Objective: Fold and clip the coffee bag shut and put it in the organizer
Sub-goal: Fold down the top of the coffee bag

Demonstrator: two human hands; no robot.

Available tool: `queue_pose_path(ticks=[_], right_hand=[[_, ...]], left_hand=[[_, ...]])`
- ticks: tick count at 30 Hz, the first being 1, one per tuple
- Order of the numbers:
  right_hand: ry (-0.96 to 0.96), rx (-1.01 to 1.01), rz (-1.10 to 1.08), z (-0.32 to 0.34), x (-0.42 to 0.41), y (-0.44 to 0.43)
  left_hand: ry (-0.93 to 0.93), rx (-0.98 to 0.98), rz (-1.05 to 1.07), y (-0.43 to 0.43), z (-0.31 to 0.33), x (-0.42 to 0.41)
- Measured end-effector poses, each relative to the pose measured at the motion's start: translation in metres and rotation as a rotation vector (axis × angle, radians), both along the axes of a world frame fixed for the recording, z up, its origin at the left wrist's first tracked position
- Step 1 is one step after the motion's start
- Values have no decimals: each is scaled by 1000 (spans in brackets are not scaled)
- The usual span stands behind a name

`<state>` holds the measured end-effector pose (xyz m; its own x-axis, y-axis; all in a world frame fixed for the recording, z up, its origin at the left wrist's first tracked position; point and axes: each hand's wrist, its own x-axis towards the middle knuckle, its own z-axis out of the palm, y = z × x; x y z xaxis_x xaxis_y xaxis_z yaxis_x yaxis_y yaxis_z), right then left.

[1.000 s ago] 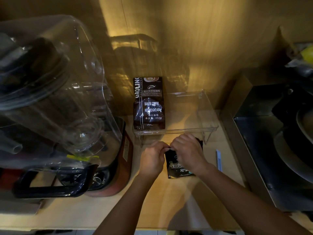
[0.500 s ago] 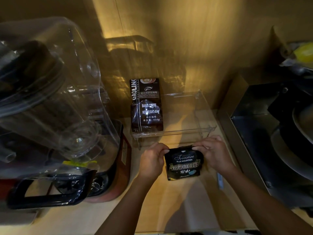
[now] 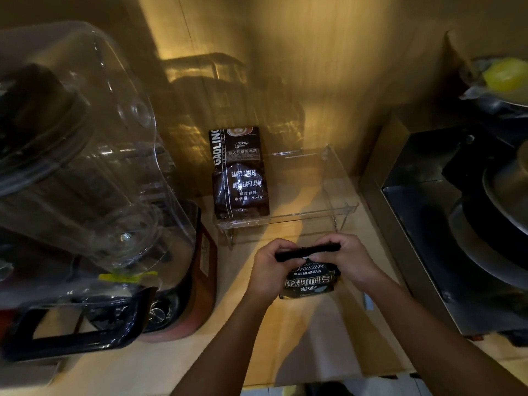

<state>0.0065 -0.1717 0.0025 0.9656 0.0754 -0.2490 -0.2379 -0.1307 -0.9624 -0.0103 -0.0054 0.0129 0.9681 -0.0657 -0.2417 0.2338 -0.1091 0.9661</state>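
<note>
Left hand (image 3: 273, 270) and right hand (image 3: 347, 262) both grip the coffee bag's (image 3: 310, 281) rolled top; loosening either before clipping would probably let the fold spring open.

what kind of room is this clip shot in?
Most likely a home kitchen counter. A blender with a clear jar stands at left, a steel stove top with dark cookware at right, and a coffee bag sits in a clear organizer against the wall.
</note>
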Motion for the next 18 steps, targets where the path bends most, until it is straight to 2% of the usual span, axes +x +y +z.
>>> queue_pose_path(ticks=[3, 8, 10, 11, 15, 18], right_hand=[[48, 71, -90, 0, 0, -1], [174, 241, -277, 2, -2, 10], [227, 267, -316, 5, -1, 12], [235, 268, -316, 6, 0, 11], [145, 259, -205, 8, -4, -3], [113, 246, -186, 3, -6, -15]], left_hand=[[73, -70, 139, -3, 3, 2], [426, -359, 375, -10, 11, 1], [505, -388, 413, -10, 13, 1], [471, -357, 411, -9, 11, 1], [61, 2, 270, 5, 0, -2], [44, 130, 253, 15, -8, -3]])
